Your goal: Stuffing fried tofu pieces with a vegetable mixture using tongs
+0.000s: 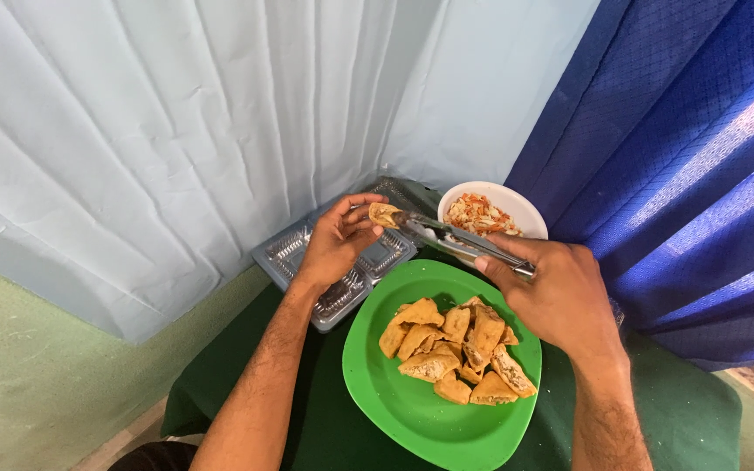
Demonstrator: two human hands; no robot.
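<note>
Metal tongs are gripped in the right hand, their tips clamped on a fried piece that is also pinched by the left hand above a clear plastic tray. More fried pieces are heaped on the green plate; shredded filling is held in the white bowl.

I see round green plastic plate on dark green tablecloth, piled with golden-brown fried stuffed tofu pieces toward its far right part. Round white bowl just beyond plate, holding shredded orange-and-white vegetable mix. Stack of clear plastic clamshell containers left of bowl, touching plate's far left rim. Pale blue pleated cloth backdrop behind. Dark blue patterned curtain at right. Light green wall at lower left.
</note>
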